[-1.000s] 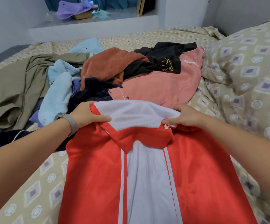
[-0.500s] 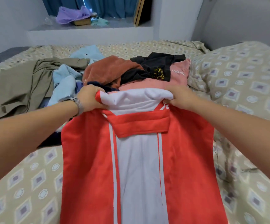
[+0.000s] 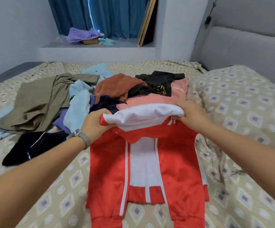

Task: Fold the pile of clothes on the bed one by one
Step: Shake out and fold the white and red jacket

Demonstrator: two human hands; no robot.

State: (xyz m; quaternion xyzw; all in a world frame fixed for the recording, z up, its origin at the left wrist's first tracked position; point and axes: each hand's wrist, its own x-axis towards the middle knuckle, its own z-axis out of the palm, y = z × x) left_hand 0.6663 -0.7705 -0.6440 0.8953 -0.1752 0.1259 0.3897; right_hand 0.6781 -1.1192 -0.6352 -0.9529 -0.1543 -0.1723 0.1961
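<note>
A red and white jacket (image 3: 150, 165) lies lengthwise on the patterned bed sheet (image 3: 54, 195), with its sleeves tucked in. My left hand (image 3: 95, 124) grips its far left corner. My right hand (image 3: 192, 114) grips the far right corner. Between them the white top edge is lifted and bunched. Just beyond lies the pile of clothes (image 3: 133, 89): a pink garment, a black one, a rust-brown one, light blue pieces and an olive garment (image 3: 39, 102) spread to the left.
A dark navy garment (image 3: 33, 147) lies left of the jacket. A patterned pillow (image 3: 242, 102) fills the right side, with a grey headboard (image 3: 248, 51) behind. A window ledge (image 3: 97, 46) with purple cloth sits past the bed.
Both hands have lifted the jacket's far end and drawn it toward the pile. The jacket's lower hem and cuffs have come into view.
</note>
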